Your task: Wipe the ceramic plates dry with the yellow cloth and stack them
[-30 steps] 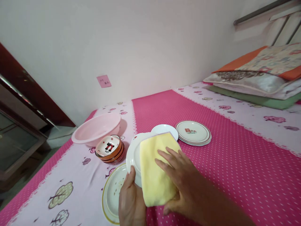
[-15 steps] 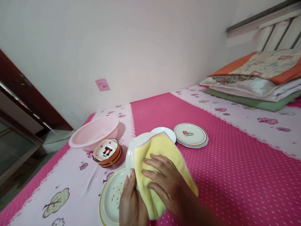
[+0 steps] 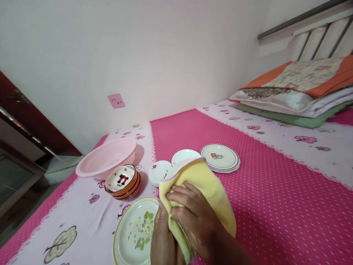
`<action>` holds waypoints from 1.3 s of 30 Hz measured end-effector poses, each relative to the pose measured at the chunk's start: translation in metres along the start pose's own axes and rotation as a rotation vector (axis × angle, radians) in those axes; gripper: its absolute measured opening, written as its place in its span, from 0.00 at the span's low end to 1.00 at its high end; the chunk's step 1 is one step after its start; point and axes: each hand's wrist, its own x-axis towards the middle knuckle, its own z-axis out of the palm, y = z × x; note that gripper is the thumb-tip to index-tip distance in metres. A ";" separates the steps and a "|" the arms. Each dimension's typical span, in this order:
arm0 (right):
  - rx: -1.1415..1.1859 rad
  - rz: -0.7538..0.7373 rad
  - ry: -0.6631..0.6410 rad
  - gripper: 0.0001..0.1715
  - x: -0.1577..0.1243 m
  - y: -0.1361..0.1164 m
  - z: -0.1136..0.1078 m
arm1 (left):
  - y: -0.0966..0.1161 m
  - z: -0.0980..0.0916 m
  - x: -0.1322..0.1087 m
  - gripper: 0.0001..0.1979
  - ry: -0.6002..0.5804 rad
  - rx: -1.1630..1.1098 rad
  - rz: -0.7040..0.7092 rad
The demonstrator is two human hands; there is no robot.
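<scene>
A yellow cloth (image 3: 206, 187) with a purple edge is draped over a white plate (image 3: 179, 166), of which only a thin upper part shows. My left hand (image 3: 165, 235) grips the plate and cloth from the left, thumb up. My right hand (image 3: 193, 213) presses on the cloth with its fingers bent over the fabric. Just left of my left hand lies a large plate with a yellow rim (image 3: 129, 235) and a flower print. Behind the cloth are a small white plate with red flowers (image 3: 159, 171) and another white plate (image 3: 185, 155).
Red-rimmed plates (image 3: 220, 157) are stacked behind the cloth, to the right. Cat-print bowls (image 3: 121, 178) stand by a pink basin (image 3: 106, 156) on the left. Folded bedding (image 3: 298, 92) lies at the back right on the pink bedspread (image 3: 275, 191).
The held plate has tilted and is now mostly behind the cloth. Both hands have shifted slightly right, uncovering the small red-flowered plate and more of the large plate's print. The view has turned slightly.
</scene>
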 end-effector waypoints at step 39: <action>0.041 0.279 0.086 0.23 0.001 0.021 -0.014 | -0.013 0.010 -0.005 0.17 0.163 0.087 -0.054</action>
